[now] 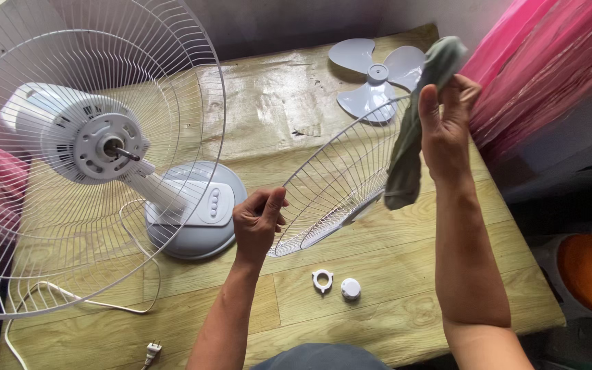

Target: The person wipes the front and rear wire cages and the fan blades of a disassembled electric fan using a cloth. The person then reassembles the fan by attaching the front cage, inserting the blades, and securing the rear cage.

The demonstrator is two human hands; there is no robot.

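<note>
Over the wooden table (378, 260) we wipe: left hand (258, 223) pinching the detached white wire fan guard (337, 185), right hand (447, 123) clutching the grey-green cloth (409, 144); next likely needs rotating it.

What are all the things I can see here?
Fan body: one, white, left on the table, its rear grille on and blade off.
Fan base: one, pale grey, round, under the fan body.
Front grille: one, white wire, held over the table middle.
Fan blade: one, white, far side of the table.
Cloth: one, grey-green, hanging by the front grille.
Ring nut: one, white, near table edge.
Round cap: one, white, beside the ring nut.
Cord and plug: one, white, bottom left.
Table: one, wood-patterned.
Left hand: grips the front grille's rim.
Right hand: holds the cloth.
</note>
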